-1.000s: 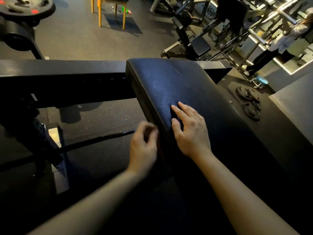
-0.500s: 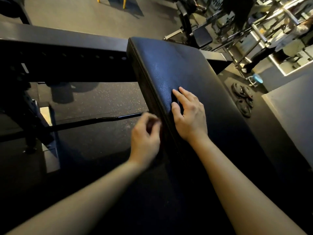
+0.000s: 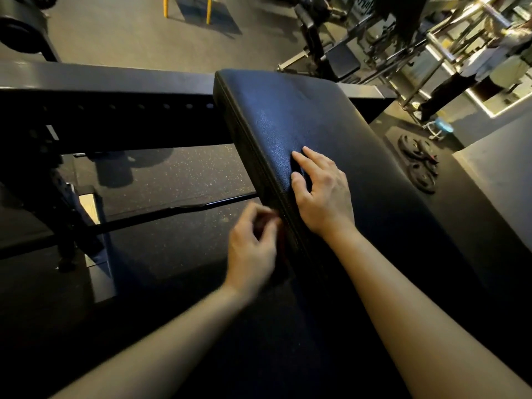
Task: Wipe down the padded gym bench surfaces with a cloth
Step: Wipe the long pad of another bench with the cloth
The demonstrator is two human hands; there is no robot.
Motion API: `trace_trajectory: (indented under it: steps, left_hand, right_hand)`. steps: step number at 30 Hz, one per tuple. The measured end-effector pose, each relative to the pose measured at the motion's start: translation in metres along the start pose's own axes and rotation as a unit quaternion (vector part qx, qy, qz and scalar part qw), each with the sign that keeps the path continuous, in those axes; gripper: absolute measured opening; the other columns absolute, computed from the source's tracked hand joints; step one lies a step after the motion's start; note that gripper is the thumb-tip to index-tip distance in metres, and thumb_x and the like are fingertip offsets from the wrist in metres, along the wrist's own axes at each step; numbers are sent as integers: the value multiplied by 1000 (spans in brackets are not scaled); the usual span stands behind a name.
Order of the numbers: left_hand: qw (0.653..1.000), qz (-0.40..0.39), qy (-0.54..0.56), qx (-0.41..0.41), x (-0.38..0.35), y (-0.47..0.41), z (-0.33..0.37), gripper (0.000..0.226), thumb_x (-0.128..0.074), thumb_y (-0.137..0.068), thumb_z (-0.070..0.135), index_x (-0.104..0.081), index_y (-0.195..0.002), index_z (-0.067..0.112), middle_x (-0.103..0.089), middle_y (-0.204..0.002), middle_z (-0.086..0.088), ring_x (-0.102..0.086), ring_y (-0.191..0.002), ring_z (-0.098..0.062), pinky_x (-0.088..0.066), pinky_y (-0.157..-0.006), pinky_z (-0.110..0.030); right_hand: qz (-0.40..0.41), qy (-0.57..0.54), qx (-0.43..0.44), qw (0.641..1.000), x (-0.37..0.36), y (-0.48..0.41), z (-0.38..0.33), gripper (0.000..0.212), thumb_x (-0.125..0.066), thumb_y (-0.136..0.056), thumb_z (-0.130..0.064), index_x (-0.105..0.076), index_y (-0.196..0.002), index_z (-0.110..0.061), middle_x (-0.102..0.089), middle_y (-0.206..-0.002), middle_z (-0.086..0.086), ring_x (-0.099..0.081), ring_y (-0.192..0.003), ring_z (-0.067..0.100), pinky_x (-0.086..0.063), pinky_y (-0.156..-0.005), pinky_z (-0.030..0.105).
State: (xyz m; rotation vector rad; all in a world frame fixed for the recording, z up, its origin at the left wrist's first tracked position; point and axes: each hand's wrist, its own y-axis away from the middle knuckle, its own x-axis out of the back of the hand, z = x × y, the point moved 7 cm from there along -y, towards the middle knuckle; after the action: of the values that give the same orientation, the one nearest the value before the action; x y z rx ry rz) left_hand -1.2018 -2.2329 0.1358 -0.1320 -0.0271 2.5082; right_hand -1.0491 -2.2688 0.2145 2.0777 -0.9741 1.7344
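The bench (image 3: 331, 119) slopes from far centre to near right. The right grip (image 3: 325, 197) lies flat and released on top by the bench's left edge. The left grip (image 3: 253, 246) is blurred and curls against the left side. I cannot tell whether it holds a cloth. Probably the side is being wiped; next comes a firm stroke along that seam.

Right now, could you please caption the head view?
Right hand flat on the black bench pad; left hand curled at its side edge.

Dark, padded bench (image 3: 339, 119) — right hand (image 3: 325, 197) atop
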Motion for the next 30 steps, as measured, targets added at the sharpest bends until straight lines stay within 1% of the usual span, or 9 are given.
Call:
trace_trajectory:
  steps: [4, 7, 9, 15, 18, 22, 25, 27, 30]
  left_hand:
    - [993, -117, 35, 6, -15, 44, 8, 9, -66, -96, 14, -64, -92, 22, -67, -84, 4, -68, -80, -11, -56, -74, -31]
    - [1000, 4, -1, 10, 1, -9, -2, 14, -66, -95, 10, -63, -89, 22, -66, -80, 6, -65, -78, -5, -54, -75, -31]
    - [999, 34, 18, 24, 5, -25, -5, 17, -66, -96, 9, -62, -89, 23, -67, -80, 6, -65, -77, -6, -56, -73, -31]
    - [992, -86, 56, 67, -11, 35, -5, 5, -67, -95, 17, -65, -91, 19, -70, -84, -3, -70, -83, -20, -59, -76, -41]
    - [997, 17, 17, 72, 2, -26, -18, 21, -66, -95, 6, -60, -82, 22, -65, -74, 2, -62, -70, -6, -52, -69, -27]
    - [993, 97, -10, 67, 25, -131, -21, 21, -63, -97, 12, -55, -83, 26, -61, -76, 3, -62, -71, -18, -53, -61, -33]
    - [988, 123, -17, 86, 50, -201, -15, 20, -66, -96, 16, -57, -81, 26, -62, -78, 5, -65, -77, -22, -62, -71, -50]
    - [982, 146, 20, 115, 56, -212, -14, 19, -67, -95, 18, -58, -80, 26, -64, -80, 2, -67, -79, -25, -61, -72, -59]
    - [984, 139, 47, 100, 41, -160, -17, 15, -70, -93, 20, -61, -82, 26, -64, -79, 0, -67, -78, -29, -60, -71, -59]
  right_hand:
    - [-6, 9, -1, 1000, -1, 0, 1, 47, -47, -102, -38, -51, -148, -27, -45, -157, -2, -34, -146, 12, -22, -120, 36]
    - [-3, 5, 0, 1000, 0, 0, 1, 47, -47, -101, -37, -52, -147, -26, -46, -156, -1, -35, -146, 13, -23, -120, 36]
    - [-5, 6, -1, 1000, 0, 0, 1, 48, -47, -101, -38, -52, -147, -26, -46, -156, -1, -36, -146, 14, -23, -121, 37]
    - [-13, 10, 2, 1000, -1, 1, 2, 49, -44, -102, -40, -50, -149, -27, -44, -157, -2, -34, -147, 13, -23, -121, 38]
    - [-9, 10, 5, 1000, -1, 0, 1, 50, -42, -101, -40, -50, -149, -28, -44, -157, -3, -34, -147, 13, -22, -121, 37]
    - [-11, 7, 6, 1000, -2, 1, 1, 53, -39, -99, -42, -49, -149, -27, -44, -157, -3, -34, -147, 12, -23, -122, 38]
    - [-6, 4, 4, 1000, -2, 0, 1, 55, -39, -96, -43, -51, -147, -27, -45, -156, -3, -35, -146, 13, -24, -122, 38]
    - [-6, 5, 3, 1000, -2, 0, 1, 55, -39, -96, -44, -51, -147, -28, -45, -156, -3, -35, -146, 12, -23, -121, 37]
    - [-5, 2, 5, 1000, -1, 1, 1, 55, -40, -96, -43, -53, -147, -27, -46, -155, -3, -36, -146, 13, -23, -121, 37]
